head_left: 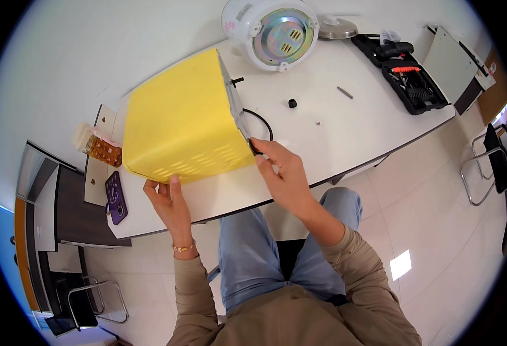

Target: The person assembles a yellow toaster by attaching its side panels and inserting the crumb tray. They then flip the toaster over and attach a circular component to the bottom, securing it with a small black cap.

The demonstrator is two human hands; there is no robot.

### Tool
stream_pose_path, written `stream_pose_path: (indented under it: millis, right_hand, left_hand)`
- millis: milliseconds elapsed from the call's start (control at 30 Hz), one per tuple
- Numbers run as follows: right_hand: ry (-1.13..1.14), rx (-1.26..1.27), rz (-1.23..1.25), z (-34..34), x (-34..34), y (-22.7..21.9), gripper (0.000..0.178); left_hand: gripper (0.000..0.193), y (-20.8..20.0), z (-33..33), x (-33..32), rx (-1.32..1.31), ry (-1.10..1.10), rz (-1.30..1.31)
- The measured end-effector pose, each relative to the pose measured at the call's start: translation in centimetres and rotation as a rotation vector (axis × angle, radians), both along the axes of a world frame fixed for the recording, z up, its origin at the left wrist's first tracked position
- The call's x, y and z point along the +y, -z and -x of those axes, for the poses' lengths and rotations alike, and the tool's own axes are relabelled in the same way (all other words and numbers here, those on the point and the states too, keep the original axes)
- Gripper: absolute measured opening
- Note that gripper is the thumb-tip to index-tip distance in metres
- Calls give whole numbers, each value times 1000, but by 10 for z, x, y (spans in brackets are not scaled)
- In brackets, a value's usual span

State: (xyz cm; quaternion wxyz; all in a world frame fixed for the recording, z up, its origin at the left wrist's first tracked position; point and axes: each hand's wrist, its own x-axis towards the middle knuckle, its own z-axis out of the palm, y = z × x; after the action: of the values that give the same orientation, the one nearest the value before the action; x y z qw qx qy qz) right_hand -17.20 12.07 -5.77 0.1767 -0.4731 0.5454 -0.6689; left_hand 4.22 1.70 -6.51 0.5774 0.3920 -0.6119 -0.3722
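Observation:
A yellow, box-shaped metal appliance (178,109) with rows of vent slots along its near side stands on the white table in front of me. My left hand (171,206) grips its near bottom edge, thumb against the vented side and fingers partly hidden beneath. At the right edge of the appliance, my right hand (282,176) pinches a small black part (254,147); whether this is a knob or part of the cord, I cannot tell. A black cord (267,122) curves out beside it. Higher on that same side a black stem (237,81) sticks out.
A black knob (292,103), a tiny screw (318,123) and a metal bit (344,92) lie right of the appliance. Behind are a white pot-shaped appliance (285,43) on its side, a lid (337,27) and a toolbox (409,86). Leftward are a jar (103,151) and purple phone (115,198).

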Motion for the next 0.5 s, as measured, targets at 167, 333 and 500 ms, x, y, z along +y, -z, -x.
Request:
stream_pose_path:
  millis: [167,333,500]
  right_hand:
    - [150,152,45,-20,1,0,40]
    - [175,200,52,-10,-3,2,39]
    - [142,167,36,-6,-5,1,40]
  left_hand:
    - [48,1,-1,2,-7,-2,-11]
    - [53,7,-8,-1,-34,45,30]
    - [59,6,-9,2,-53,23,46]
